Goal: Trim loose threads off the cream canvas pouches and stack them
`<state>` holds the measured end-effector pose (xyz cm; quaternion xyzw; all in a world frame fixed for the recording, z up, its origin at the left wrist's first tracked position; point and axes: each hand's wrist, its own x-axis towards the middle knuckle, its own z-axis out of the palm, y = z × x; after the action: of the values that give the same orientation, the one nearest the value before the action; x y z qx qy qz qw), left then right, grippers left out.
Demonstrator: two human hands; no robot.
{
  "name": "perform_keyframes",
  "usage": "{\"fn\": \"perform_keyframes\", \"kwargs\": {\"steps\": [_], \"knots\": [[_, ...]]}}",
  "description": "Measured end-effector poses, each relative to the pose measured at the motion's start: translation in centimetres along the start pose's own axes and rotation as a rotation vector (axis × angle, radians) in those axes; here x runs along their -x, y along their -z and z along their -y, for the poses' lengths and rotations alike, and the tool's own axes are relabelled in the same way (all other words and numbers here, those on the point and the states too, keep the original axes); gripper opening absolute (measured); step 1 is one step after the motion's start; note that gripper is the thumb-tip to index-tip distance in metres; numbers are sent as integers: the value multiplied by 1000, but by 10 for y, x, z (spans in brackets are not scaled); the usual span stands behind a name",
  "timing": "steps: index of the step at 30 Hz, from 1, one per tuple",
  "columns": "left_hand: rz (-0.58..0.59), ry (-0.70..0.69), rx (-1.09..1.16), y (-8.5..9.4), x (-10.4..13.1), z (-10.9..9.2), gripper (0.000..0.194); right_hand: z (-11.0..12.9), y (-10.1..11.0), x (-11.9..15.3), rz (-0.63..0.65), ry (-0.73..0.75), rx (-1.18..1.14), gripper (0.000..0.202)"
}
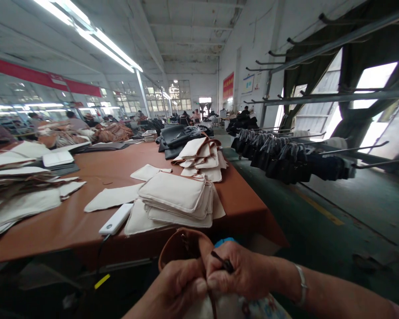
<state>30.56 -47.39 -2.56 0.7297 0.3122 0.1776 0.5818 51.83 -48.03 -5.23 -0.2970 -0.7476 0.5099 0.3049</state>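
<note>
Close to my body, below the table's front edge, my left hand [184,283] and my right hand [236,270] meet with their thumbs nearly touching. Both are closed on a brown leather piece [173,243], which curves up beyond the fingers and looks like part of a bag. A small dark metal fitting [185,239] shows on its inner side. Out of my right fist sticks a thin dark object [223,261], a cord end or a small tool; I cannot tell which. A dark narrow strip [213,303] hangs beneath the thumbs. My fingertips hide the gripped edge.
On the brown-covered table [96,173] lie stacked cream fabric panels [173,190], a white power bank [116,219] with a cable, folded cream pieces [202,155] and black material [176,137]. More panels [26,199] pile up leftward. A rack [275,155] with hanging black items stands right.
</note>
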Motion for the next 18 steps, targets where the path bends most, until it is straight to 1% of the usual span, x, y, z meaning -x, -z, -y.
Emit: {"fn": "perform_keyframes", "kwargs": {"steps": [1, 2, 4, 6, 8, 10, 12, 14, 16, 18], "knots": [[21, 35, 118, 0, -1, 4, 52, -5, -2, 0, -3, -14, -57, 33], [12, 66, 235, 1, -3, 8, 55, -10, -3, 1, -10, -31, -115, 36], [-65, 125, 433, 2, -7, 20, 62, -16, -3, 2, -42, -76, -198, 39], [-133, 186, 543, 4, -11, 29, 68, -19, -2, 4, -69, -115, -238, 41], [-117, 262, 612, 6, -13, 33, 69, -18, 0, 4, -80, -126, -242, 43], [-111, 287, 641, 8, -12, 32, 63, -16, 1, 4, -86, -109, -228, 46], [-147, 254, 635, 9, -10, 29, 47, -15, 2, 2, -86, -94, -206, 48], [-153, 202, 621, 10, -7, 25, 28, -15, 3, 2, -84, -95, -196, 50], [-106, 178, 609, 10, -5, 24, 17, -16, 2, 2, -87, -108, -204, 49], [-34, 181, 533, 11, -4, 25, 17, -19, 0, 3, -98, -134, -233, 47]]}}
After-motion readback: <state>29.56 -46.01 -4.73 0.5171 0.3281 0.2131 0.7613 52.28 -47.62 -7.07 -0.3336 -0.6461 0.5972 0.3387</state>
